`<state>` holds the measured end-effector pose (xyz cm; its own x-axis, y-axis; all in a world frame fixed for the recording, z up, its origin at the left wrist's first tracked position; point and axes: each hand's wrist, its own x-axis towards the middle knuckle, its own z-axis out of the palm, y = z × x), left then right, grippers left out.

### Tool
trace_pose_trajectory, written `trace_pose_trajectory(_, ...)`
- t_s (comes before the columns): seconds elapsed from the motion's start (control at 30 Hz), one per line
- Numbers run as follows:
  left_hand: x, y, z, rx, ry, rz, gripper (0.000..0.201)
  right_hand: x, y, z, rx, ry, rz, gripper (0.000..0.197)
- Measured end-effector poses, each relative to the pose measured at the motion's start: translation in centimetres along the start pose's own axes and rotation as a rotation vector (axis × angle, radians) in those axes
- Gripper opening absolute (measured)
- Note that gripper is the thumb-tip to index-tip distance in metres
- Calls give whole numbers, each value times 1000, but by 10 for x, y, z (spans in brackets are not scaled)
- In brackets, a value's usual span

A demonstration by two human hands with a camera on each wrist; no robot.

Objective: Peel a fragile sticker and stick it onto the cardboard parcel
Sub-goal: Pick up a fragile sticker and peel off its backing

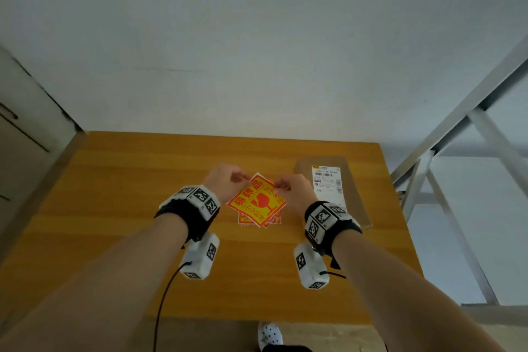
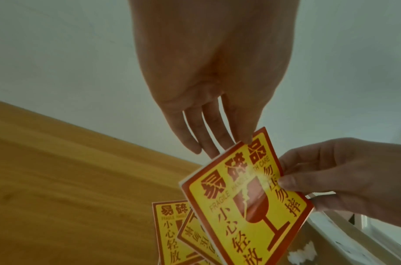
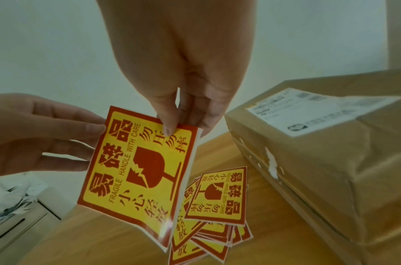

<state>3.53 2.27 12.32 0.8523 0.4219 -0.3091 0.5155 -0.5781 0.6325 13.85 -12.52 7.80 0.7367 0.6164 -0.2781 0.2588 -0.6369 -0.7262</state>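
A red-and-yellow fragile sticker (image 1: 257, 200) on its white backing hangs tilted above the wooden table (image 1: 114, 194), held between both hands. My left hand (image 1: 245, 178) pinches its upper left corner, thumb on the printed face (image 3: 97, 128) and fingers (image 2: 208, 143) behind. My right hand (image 1: 281, 187) pinches the upper right edge (image 3: 172, 125). White backing shows along the sticker's edge (image 3: 190, 170). The brown cardboard parcel (image 1: 354, 194) lies to the right, with a white shipping label (image 1: 327, 183) on top.
A loose pile of several more fragile stickers (image 1: 271, 220) lies on the table under the held one, just left of the parcel (image 3: 319, 152). A white cabinet (image 1: 25, 134) stands at the left and a metal frame (image 1: 457, 151) at the right. The wall is behind the table.
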Motion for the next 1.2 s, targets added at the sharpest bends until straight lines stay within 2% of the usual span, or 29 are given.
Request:
trace_pose_trajectory(0.17,-4,4,-6,31,27,5,29,1,-10,-10,3,-1,-13,22)
trace_pose_trajectory(0.3,-4,5,-7,-66,83,-50,27,1,-17,-13,23,65,8,36)
trace_pose_trajectory(0.4,-4,6,-6,-104,123,-86,25,0,-21,-15,73,129,-12,30)
trace_pose_trajectory(0.5,-2,6,-4,-150,141,-117,23,-1,-23,-13,104,49,-76,24)
trace_pose_trajectory(0.63,0,9,-1,-202,145,-120,18,-3,-29,-5,198,-78,-97,34)
trace_pose_trajectory(0.73,-1,10,1,-249,121,-124,8,-3,-30,-1,272,-117,-95,31)
trace_pose_trajectory(0.97,-1,14,5,-396,68,-132,3,-4,-26,2,424,-179,-72,28)
trace_pose_trajectory(1.2,-2,16,6,-501,72,-134,29,-5,-25,3,473,-194,-58,33)
